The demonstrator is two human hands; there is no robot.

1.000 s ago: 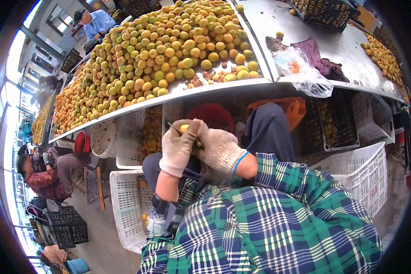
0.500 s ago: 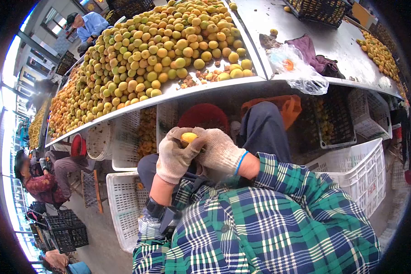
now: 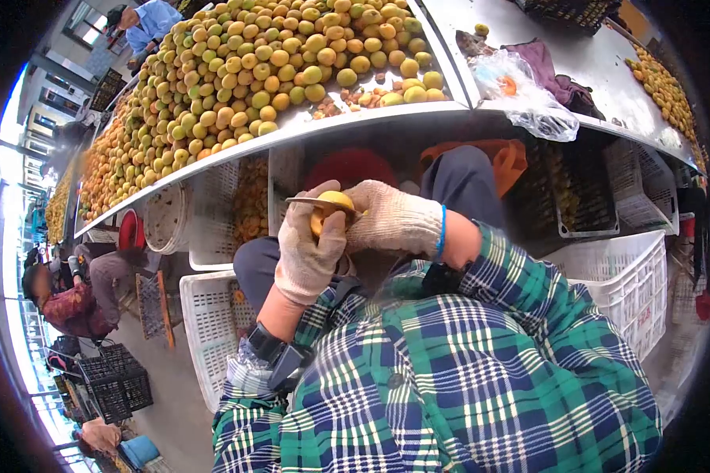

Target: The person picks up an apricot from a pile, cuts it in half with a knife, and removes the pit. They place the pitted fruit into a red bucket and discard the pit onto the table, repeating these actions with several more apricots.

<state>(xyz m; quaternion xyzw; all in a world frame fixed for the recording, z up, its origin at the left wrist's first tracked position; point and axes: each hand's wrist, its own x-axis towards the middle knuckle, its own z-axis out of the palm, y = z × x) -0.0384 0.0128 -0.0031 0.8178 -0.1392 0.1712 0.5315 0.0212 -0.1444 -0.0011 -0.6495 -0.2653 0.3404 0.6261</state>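
Note:
My left hand (image 3: 306,251), in a pale work glove, is closed around a yellow apricot (image 3: 338,198). A thin knife blade (image 3: 312,202) lies across the apricot, its tip sticking out to the left past my fingers. My right hand (image 3: 398,217), gloved with a blue cuff edge, closes at the other end of the blade; the handle is hidden in it. Below the blade, an orange-yellow part of the fruit shows between my left fingers. Both hands are above my lap, in front of the table heaped with apricots (image 3: 237,87).
The metal table edge (image 3: 292,135) runs just beyond my hands. Under it are a dark red basin (image 3: 351,167) and an orange bag (image 3: 509,162). White crates stand left (image 3: 201,331) and right (image 3: 639,296). A plastic bag (image 3: 532,110) hangs over the edge. Other people sit at left.
The knife blade has come into view across the apricot, which my left fingers now hold more upright. My right hand has shifted slightly right and up. The whole view has tilted a little.

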